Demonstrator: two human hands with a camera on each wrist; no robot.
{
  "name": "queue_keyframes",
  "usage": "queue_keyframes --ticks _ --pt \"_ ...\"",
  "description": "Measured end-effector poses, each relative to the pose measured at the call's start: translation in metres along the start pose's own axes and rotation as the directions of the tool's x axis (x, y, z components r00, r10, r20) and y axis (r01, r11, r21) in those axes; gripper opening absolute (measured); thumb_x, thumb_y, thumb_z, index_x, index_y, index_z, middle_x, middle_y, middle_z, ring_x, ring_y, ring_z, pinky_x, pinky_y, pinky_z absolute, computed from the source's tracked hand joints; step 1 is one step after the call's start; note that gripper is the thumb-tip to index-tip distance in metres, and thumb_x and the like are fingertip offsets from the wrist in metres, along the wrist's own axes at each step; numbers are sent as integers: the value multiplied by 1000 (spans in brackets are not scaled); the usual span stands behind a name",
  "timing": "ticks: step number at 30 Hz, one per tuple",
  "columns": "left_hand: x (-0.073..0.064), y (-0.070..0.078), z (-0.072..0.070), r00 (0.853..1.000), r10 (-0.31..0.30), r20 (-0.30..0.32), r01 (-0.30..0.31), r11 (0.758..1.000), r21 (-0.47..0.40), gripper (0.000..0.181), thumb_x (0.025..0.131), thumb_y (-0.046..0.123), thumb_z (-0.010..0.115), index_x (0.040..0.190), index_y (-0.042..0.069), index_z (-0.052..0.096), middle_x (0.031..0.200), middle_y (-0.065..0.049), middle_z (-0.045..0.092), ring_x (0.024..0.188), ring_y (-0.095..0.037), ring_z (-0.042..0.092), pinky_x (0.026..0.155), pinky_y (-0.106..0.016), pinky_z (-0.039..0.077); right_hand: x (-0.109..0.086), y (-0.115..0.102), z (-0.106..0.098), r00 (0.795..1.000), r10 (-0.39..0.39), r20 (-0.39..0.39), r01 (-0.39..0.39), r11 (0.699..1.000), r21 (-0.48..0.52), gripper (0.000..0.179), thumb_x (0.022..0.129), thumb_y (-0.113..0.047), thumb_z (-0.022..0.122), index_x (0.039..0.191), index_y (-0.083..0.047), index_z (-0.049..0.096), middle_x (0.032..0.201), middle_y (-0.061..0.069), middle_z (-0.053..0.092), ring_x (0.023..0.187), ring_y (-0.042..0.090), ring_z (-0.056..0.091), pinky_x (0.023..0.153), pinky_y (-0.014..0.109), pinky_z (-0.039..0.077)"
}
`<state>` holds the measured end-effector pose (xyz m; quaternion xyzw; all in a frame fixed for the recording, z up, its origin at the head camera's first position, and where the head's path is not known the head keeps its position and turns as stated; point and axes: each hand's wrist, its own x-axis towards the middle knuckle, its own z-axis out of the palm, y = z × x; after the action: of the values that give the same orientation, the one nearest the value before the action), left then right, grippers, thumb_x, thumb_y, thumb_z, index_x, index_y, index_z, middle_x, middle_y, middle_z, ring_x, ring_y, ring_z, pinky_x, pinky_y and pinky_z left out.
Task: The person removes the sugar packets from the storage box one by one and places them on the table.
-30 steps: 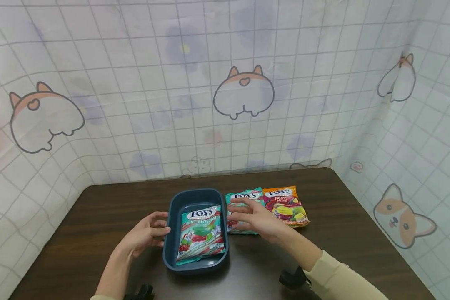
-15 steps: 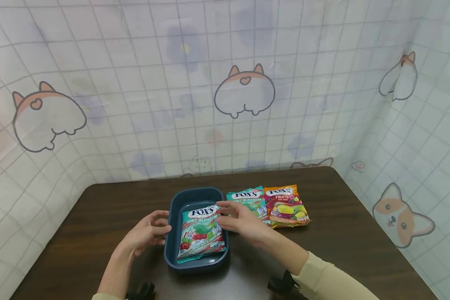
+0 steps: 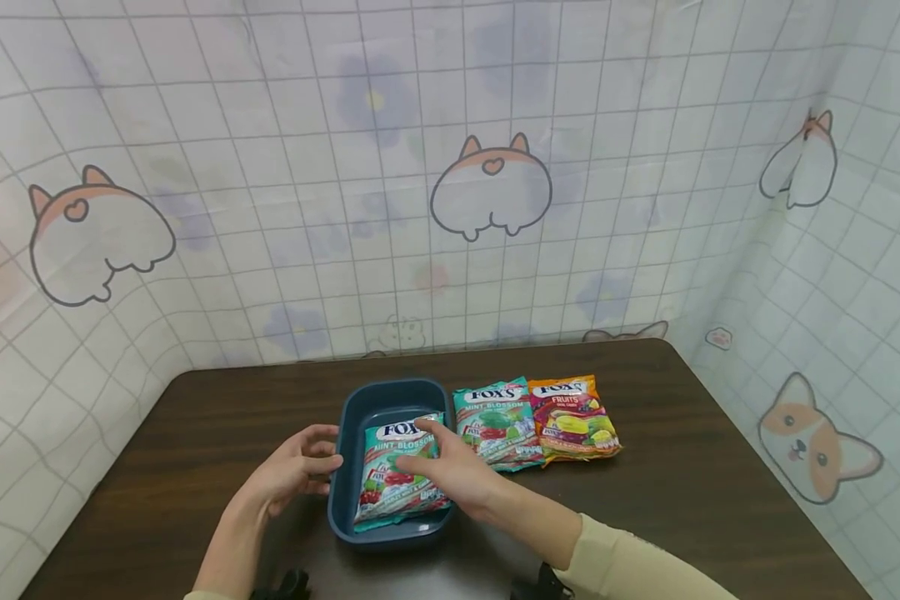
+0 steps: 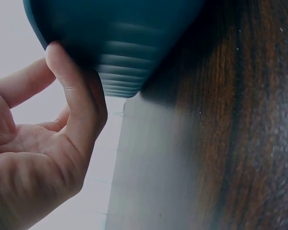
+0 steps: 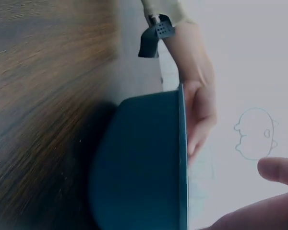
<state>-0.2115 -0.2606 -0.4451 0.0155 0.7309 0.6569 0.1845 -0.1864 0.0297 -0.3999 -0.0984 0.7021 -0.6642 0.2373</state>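
Note:
A dark blue rectangular tub stands on the table with a teal Fox's Mint Blossom candy bag lying in it. My left hand is at the tub's left side, its fingers loosely bent and fingertips touching the rim; in the left wrist view a fingertip meets the tub wall. Over the tub's right rim reaches my right hand, thumb and fingers apart above the bag. Whether it touches the bag I cannot tell. In the right wrist view the right hand appears only partly, beyond the rim.
To the right of the tub lie another teal Mint Blossom bag and an orange-and-purple Fox's Fruits bag, side by side. A dark wooden table carries everything. Behind it hangs a white checked cloth with cartoon dogs.
My right hand has moved left and toward the front, from over the bag beside the tub to above the bag inside it. The left hand has stayed at the rim.

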Motion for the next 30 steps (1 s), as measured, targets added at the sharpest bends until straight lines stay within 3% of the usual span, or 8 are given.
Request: queue_keyframes --ticks 9,15,23,30 --pt "2 -4 2 1000 5 19 -4 1000 -15 58 104 8 61 150 -4 28 121 -21 57 87 -23 63 72 -37 57 5 6 14 993 80 -92 -71 993 93 76 97 -24 72 157 -3 32 151 26 39 132 42 40 111 65 30" --pt "1 -5 3 1000 3 22 -3 1000 -18 58 104 9 60 150 -4 28 120 -21 57 88 -23 62 72 -37 56 7 10 19 990 78 -117 -65 992 111 76 96 -23 73 156 -2 32 149 26 41 132 43 41 111 65 29" --pt "-2 -2 -1 1000 7 17 -7 1000 -7 59 104 9 61 150 -5 28 120 -21 57 90 -24 62 74 -38 57 13 12 15 990 100 -102 -82 982 170 72 95 -17 73 155 -2 36 152 27 37 132 41 40 113 60 30" --pt "0 0 -2 1000 8 20 -8 1000 -14 58 104 9 60 150 -5 27 120 -21 57 89 -23 62 73 -37 58 16 7 13 995 89 -45 -80 982 171 67 95 -16 73 152 -1 41 159 28 26 143 43 27 117 61 21"
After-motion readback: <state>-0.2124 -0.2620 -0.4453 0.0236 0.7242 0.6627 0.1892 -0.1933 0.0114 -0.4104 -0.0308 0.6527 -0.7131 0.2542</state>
